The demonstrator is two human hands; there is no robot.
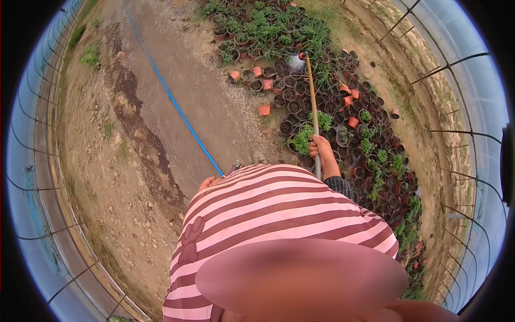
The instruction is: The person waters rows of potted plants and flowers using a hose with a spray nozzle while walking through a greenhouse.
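Note:
My right hand (pixel 320 147) is closed around the long pole of a watering wand (pixel 312 88), which reaches forward over the pots. From the wand's red head (pixel 303 55), water (pixel 294 63) sprays onto potted plants (pixel 268 32). Low at the left, my left hand (pixel 208 183) shows only in part beside the striped top. It is closed at the near end of a blue hose (pixel 177 104), with most of its fingers hidden. The hose runs straight back along the dirt path. Beneath the wand stand several dark pots (pixel 289 94), some holding soil and some green leaves.
Orange-red pots (pixel 263 110) lie scattered at the bed's left edge and among the dark ones. A bare dirt path (pixel 161 70) runs on the left, beside a stony strip (pixel 107 155). Curved film walls with metal hoops (pixel 465 131) stand on both sides.

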